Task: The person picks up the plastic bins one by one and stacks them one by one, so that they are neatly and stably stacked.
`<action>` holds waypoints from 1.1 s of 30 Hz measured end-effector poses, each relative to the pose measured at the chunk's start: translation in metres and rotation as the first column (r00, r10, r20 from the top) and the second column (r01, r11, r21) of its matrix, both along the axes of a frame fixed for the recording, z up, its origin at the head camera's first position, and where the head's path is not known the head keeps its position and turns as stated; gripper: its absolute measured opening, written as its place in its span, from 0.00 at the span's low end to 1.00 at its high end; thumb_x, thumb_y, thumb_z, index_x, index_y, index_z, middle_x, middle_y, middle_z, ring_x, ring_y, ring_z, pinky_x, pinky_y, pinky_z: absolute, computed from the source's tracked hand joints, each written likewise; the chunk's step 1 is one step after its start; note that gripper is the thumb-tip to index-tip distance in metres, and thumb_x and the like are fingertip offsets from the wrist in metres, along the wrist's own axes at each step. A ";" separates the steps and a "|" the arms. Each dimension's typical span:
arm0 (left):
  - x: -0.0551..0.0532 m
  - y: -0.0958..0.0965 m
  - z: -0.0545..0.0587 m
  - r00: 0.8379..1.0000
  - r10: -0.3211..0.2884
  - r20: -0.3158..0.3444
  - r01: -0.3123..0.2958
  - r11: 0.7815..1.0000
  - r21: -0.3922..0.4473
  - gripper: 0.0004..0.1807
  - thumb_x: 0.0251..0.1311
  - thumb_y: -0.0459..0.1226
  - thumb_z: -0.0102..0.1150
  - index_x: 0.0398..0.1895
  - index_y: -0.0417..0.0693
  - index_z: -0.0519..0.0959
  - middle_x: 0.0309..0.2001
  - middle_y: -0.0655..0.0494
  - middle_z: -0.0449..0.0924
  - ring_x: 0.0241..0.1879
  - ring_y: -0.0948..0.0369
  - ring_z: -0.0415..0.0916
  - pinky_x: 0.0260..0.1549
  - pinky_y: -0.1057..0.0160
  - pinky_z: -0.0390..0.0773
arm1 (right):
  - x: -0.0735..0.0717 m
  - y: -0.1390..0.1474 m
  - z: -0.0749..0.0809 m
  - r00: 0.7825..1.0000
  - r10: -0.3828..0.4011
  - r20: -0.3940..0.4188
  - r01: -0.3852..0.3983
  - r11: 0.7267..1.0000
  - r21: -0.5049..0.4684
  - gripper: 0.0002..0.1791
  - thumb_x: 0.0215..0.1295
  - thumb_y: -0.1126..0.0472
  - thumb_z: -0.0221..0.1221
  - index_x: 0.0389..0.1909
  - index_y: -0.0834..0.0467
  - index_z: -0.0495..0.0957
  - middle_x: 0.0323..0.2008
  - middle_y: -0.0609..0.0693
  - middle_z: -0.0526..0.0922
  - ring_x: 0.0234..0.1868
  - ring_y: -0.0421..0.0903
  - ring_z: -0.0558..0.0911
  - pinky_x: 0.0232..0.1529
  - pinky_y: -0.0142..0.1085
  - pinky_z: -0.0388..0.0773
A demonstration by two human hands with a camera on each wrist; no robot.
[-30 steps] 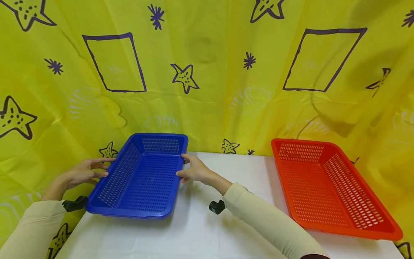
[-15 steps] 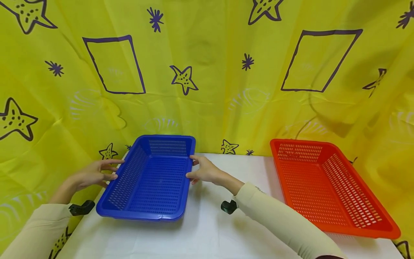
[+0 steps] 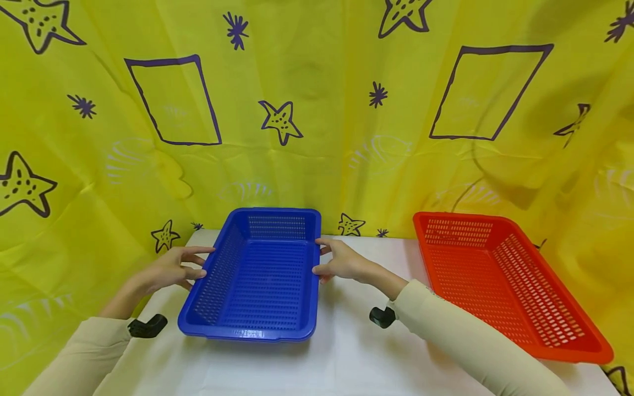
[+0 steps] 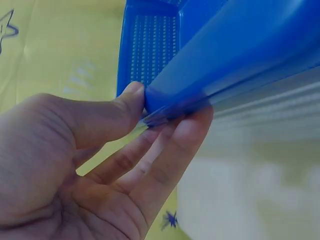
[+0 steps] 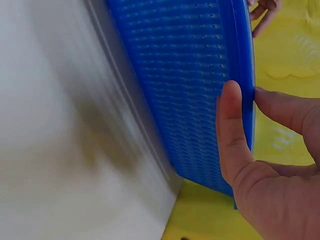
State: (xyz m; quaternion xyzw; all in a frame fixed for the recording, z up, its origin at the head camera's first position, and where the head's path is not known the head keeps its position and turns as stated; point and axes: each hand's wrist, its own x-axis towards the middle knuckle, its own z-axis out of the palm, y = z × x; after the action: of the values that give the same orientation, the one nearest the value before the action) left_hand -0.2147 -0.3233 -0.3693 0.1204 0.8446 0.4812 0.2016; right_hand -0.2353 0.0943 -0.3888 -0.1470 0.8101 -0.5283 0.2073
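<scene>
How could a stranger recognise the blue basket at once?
Before the yellow cloth stands a white table. There, left of the red basket, find the blue basket between the left hand and right hand; it alone is blue and held.

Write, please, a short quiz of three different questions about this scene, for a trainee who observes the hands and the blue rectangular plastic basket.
1. True or false: the left hand and the right hand both grip the blue basket by its rim.
2. In the head view, where is the red rectangular plastic basket relative to the blue one? A) left B) right
3. Fill in: behind the baskets is a ____ cloth with dark star drawings.

Key: 1 true; 2 B; 3 yellow.
</scene>
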 end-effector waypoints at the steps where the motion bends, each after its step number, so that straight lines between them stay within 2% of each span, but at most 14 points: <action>1: 0.000 0.003 -0.001 1.000 0.002 0.000 -0.002 1.000 0.001 0.36 0.69 0.28 0.61 0.77 0.31 0.59 0.56 0.29 0.75 0.42 0.48 0.85 0.37 0.49 0.89 | 0.000 0.004 0.000 1.000 0.000 0.002 0.000 1.000 -0.001 0.45 0.65 0.70 0.68 0.79 0.66 0.55 0.64 0.69 0.71 0.29 0.50 0.88 0.40 0.45 0.89; 5: 0.000 0.019 -0.004 1.000 0.001 0.005 -0.001 0.999 0.035 0.36 0.69 0.28 0.61 0.77 0.31 0.59 0.54 0.30 0.76 0.40 0.49 0.85 0.36 0.49 0.89 | 0.003 0.020 0.001 1.000 -0.001 0.018 0.001 1.000 0.004 0.45 0.65 0.71 0.67 0.78 0.66 0.55 0.64 0.70 0.70 0.30 0.50 0.88 0.41 0.49 0.89; 14: 0.000 0.059 -0.014 0.999 0.045 -0.014 -0.044 0.996 0.076 0.34 0.68 0.26 0.62 0.76 0.33 0.62 0.51 0.34 0.78 0.37 0.51 0.85 0.34 0.50 0.89 | 0.013 0.060 0.008 0.999 -0.026 0.027 0.024 0.997 0.070 0.44 0.66 0.69 0.66 0.79 0.66 0.54 0.66 0.72 0.68 0.33 0.53 0.89 0.41 0.42 0.89; 17: -0.001 0.074 -0.017 0.998 0.060 -0.017 -0.059 0.996 0.073 0.34 0.68 0.26 0.62 0.76 0.35 0.64 0.50 0.36 0.77 0.37 0.52 0.84 0.34 0.50 0.89 | 0.015 0.073 0.008 0.998 -0.053 0.033 0.051 0.996 0.078 0.44 0.65 0.70 0.66 0.79 0.66 0.54 0.66 0.72 0.69 0.32 0.53 0.89 0.40 0.43 0.89; 24: -0.002 0.108 -0.023 0.996 0.090 -0.004 -0.089 0.993 0.083 0.33 0.66 0.25 0.63 0.75 0.38 0.67 0.48 0.38 0.78 0.36 0.53 0.84 0.33 0.50 0.89 | 0.023 0.104 0.012 0.999 -0.033 0.028 0.031 0.997 0.068 0.44 0.66 0.73 0.65 0.78 0.71 0.52 0.64 0.76 0.67 0.33 0.54 0.89 0.40 0.49 0.89; 33: -0.003 0.144 -0.026 0.995 0.097 0.012 -0.098 0.989 0.115 0.33 0.66 0.24 0.63 0.74 0.41 0.69 0.48 0.38 0.78 0.36 0.54 0.84 0.33 0.52 0.90 | 0.029 0.136 0.018 0.999 -0.033 0.023 0.031 0.997 0.072 0.44 0.65 0.76 0.62 0.78 0.72 0.51 0.61 0.77 0.69 0.34 0.57 0.89 0.39 0.52 0.89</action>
State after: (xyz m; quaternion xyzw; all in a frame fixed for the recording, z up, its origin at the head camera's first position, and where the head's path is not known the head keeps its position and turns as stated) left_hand -0.2178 -0.1798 -0.3949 0.0890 0.8194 0.5391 0.1734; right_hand -0.2060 0.2304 -0.3704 -0.1202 0.8283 -0.5039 0.2136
